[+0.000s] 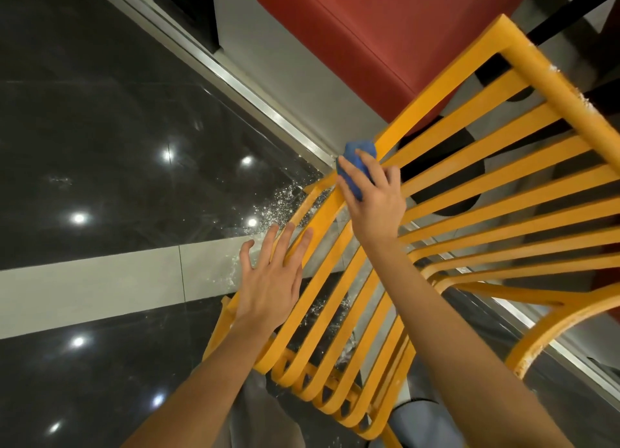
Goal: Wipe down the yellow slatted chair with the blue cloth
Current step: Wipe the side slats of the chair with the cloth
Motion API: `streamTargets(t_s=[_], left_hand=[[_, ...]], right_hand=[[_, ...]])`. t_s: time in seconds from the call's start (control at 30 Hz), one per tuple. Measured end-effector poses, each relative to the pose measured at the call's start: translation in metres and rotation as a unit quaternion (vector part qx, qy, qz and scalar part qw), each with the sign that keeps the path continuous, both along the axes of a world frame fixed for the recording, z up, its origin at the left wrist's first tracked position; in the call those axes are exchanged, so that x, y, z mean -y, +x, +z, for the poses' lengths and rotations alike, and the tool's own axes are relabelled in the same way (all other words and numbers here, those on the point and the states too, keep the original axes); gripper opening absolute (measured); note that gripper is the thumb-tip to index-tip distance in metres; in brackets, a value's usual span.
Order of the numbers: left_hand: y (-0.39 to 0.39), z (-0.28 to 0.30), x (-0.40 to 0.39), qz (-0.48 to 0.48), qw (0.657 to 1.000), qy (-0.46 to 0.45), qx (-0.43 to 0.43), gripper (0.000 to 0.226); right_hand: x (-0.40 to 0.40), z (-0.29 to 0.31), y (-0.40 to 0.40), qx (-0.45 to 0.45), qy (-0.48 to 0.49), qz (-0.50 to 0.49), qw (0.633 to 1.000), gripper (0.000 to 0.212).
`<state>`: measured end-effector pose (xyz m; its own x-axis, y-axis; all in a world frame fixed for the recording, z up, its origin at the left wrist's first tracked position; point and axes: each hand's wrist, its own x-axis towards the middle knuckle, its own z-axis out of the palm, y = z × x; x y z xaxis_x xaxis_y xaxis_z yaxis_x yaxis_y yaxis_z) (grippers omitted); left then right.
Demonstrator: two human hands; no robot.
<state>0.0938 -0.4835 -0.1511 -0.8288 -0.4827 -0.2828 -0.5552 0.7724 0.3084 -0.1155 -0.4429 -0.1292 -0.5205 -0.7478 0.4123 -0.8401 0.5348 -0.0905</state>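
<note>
The yellow slatted chair (pixel 446 232) fills the right and near part of the view, tipped so its slats fan out toward the far right and curve down toward the person. The right hand (pixel 372 192) is closed around a bunched blue cloth (pixel 355 155), pressing it against the chair's frame rail where the slats meet it, near the middle of the view. Most of the cloth is hidden under the fingers; a rounded lump shows past the fingertips on the far side. The left hand (pixel 271 279) lies flat and open on the nearer slats, fingers spread and pointing away from the person, holding nothing. White specks cling to the chair's far right rail and its near right leg. More white powder (pixel 268 209) is scattered on the glossy dark floor (pixel 100 139) just left of the chair, beside a pale floor strip (pixel 100 286) running left to right. A red cushioned seat (pixel 385 38) stands beyond the chair at the far side. A metal strip (pixel 235 81) runs diagonally across the floor between the dark tiles and a lighter area.
</note>
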Motion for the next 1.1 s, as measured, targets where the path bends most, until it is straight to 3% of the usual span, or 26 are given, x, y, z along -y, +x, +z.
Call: streamTargets(t_s=[0.1, 0.17, 0.3, 0.37, 0.47, 0.57, 0.67, 0.77, 0.8, 0.9, 0.97, 1.1], left_hand=[[0.002, 0.000, 0.001, 0.004, 1.000, 0.006, -0.014, 0.053], [0.003, -0.002, 0.001, 0.004, 1.000, 0.009, -0.018, 0.054], [0.003, -0.003, -0.002, -0.005, 0.999, 0.018, -0.034, 0.056], [0.002, -0.003, -0.002, -0.006, 0.999, 0.017, -0.034, 0.058], [0.003, -0.003, -0.001, 0.002, 0.999, 0.021, -0.035, 0.059], [0.003, -0.007, -0.002, 0.000, 0.999, 0.016, -0.037, 0.058], [0.002, -0.011, -0.003, 0.003, 0.999, 0.013, -0.044, 0.058], [0.003, -0.013, -0.002, 0.008, 0.999, 0.003, -0.047, 0.057], [0.003, -0.012, -0.002, 0.010, 0.999, 0.003, -0.047, 0.057], [0.004, -0.009, -0.001, 0.020, 0.999, 0.006, -0.048, 0.056], [0.002, -0.008, 0.000, 0.021, 0.999, 0.010, -0.046, 0.057], [0.003, -0.009, -0.002, 0.017, 0.999, 0.003, -0.048, 0.056]], right_hand=[[-0.023, -0.008, 0.027, -0.003, 0.063, 0.135, 0.989, 0.025], [-0.029, 0.001, 0.003, -0.044, 0.084, 0.168, 0.981, 0.026], [0.004, 0.028, -0.052, -0.099, 0.021, -0.004, 0.995, 0.023], [0.017, 0.020, -0.035, -0.085, 0.013, -0.016, 0.996, 0.023], [0.002, -0.002, 0.019, -0.033, 0.093, 0.135, 0.986, 0.022], [-0.012, 0.008, 0.000, -0.053, 0.119, 0.200, 0.971, 0.022], [0.004, 0.031, -0.052, -0.147, 0.100, 0.127, 0.976, 0.017], [0.031, 0.025, -0.047, -0.132, 0.064, 0.015, 0.989, 0.013], [0.033, 0.015, -0.029, -0.113, 0.071, 0.016, 0.991, 0.015], [0.011, -0.008, 0.021, -0.089, 0.126, 0.139, 0.978, 0.018], [-0.003, 0.003, 0.003, -0.091, 0.120, 0.183, 0.972, 0.018], [0.006, 0.024, -0.044, -0.117, 0.075, 0.071, 0.988, 0.021]])
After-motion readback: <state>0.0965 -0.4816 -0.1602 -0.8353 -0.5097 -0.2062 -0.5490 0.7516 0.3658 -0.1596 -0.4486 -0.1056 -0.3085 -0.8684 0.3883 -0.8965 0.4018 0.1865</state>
